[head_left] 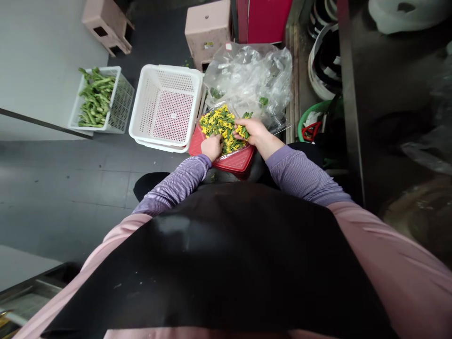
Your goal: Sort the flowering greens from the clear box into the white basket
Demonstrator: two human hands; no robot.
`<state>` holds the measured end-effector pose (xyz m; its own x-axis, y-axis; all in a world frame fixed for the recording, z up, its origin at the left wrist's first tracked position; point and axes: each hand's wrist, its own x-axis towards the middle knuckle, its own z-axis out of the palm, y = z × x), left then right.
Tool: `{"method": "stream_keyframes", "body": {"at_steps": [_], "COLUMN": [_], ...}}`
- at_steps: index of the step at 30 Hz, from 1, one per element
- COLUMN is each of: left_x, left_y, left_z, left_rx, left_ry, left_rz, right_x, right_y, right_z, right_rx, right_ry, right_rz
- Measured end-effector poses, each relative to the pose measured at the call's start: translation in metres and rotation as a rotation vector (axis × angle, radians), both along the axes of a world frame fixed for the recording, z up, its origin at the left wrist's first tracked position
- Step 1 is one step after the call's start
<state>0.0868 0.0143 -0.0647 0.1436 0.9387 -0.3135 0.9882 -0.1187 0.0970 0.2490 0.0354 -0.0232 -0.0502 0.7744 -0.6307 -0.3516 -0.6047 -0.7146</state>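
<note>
Fingers of R hand (253, 132) curled round bunch of yellow-fl. greens (242, 131), held over R side of red box (238, 163); pile (219, 121) carried atop box, L of bunch, touched by L hand (212, 147), fingertips hidden, grip n/d; stem axes mixed.

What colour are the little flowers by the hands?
The flowers are bright yellow, seen in the head view.

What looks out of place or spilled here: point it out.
A green leafy scrap lies on or inside the crumpled clear plastic, apart from the piled yellow-flowered greens. It looks like a stray, perhaps trimmed off or dropped. Nothing looks plainly damaged.
</note>
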Motion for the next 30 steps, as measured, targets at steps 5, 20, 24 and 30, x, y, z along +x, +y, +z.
{"method": "stream_keyframes", "body": {"at_steps": [5,20,24,30], "left_x": [0.002,0.008,0.024,0.030], "left_y": [-0.002,0.009,0.014,0.014], "left_z": [-0.006,0.032,0.040,0.042], "left_rx": [0.023,0.093,-0.009,-0.134], "left_ry": [-0.027,-0.746,-0.953,-1.082], "left_rz": [0.031,0.206,0.293,0.385], "right_x": [-0.003,-0.007,0.003,0.010], "right_y": [-0.001,-0.006,0.001,0.002], "right_z": [-0.004,-0.021,-0.016,-0.014], "right_rx": [0.039,0.250,0.259,0.239], "right_ry": [-0.037,-0.126,-0.124,-0.105], "right_rz": [0.035,0.203,0.097,0.058]}}
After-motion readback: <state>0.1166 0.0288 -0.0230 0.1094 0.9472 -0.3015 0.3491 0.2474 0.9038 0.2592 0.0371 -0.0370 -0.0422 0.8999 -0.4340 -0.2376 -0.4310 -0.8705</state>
